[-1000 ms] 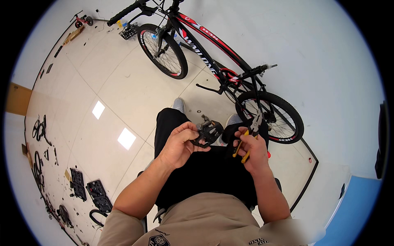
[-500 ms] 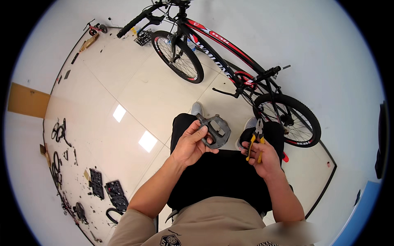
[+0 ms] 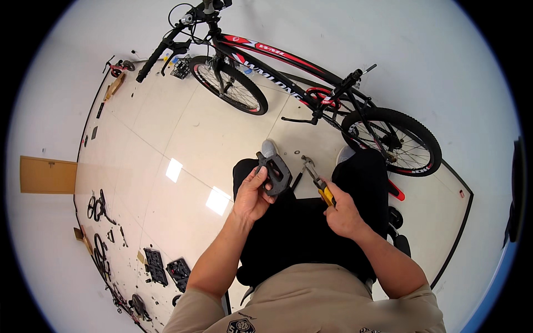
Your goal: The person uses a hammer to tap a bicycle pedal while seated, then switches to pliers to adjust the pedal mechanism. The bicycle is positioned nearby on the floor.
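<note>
My left hand grips a black bicycle pedal by its near left side, thumb on top, above my lap. In my right hand is a pair of pliers with yellow and black handles, the fingers wrapped round them. Their metal jaws point forward and left, a short way from the pedal and not touching it. Past the jaws, a dark-handled tool lies on the floor between my feet; its kind is unclear, as the pliers partly overlap it. A small ring-shaped part lies beyond.
A black and red bicycle stands along the wall ahead, its crank arm sticking out toward me. A red and black object lies beside my right knee. Open black tool cases and scattered bicycle parts are on the floor to the left.
My right hand has turned the pliers from upright to pointing forward-left. The pedal has tilted and shifted slightly left in my left hand. The whole view has shifted, exposing the floor tool.
</note>
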Demonstrator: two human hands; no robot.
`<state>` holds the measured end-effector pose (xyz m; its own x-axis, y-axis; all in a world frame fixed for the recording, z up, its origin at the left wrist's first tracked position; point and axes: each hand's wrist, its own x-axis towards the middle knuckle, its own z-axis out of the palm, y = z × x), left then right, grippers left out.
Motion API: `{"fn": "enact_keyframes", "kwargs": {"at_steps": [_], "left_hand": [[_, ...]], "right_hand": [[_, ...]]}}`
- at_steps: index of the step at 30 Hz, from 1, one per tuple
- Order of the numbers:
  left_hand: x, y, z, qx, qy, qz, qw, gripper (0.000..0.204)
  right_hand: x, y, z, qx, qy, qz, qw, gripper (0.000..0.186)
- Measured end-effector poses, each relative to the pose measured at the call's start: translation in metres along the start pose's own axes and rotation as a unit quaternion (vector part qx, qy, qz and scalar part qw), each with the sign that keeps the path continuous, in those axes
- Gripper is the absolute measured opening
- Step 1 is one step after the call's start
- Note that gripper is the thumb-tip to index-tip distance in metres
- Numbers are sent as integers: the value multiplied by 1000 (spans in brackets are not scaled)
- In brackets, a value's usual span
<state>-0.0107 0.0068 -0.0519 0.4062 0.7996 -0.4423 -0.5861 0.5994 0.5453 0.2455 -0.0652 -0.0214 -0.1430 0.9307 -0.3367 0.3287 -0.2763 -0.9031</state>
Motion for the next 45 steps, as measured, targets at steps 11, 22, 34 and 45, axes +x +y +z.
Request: {"fn": "enact_keyframes", "kwargs": {"at_steps": [11, 22, 34, 45], "left_hand": [[-7, 0, 26, 58, 43, 52, 996, 19], [-15, 4, 30, 288, 63, 57, 954, 37], [-17, 10, 32, 338, 94, 68, 934, 43], [-22, 23, 30, 338, 8, 49, 940, 37]], "right_hand": [[-5, -8, 1, -57, -53, -68, 995, 80], [-5, -16, -15, -164, -124, -21, 978, 79], [-7, -2, -12, -206, -32, -137, 968, 72], [-6, -10, -20, -202, -91, -137, 965, 75]]}}
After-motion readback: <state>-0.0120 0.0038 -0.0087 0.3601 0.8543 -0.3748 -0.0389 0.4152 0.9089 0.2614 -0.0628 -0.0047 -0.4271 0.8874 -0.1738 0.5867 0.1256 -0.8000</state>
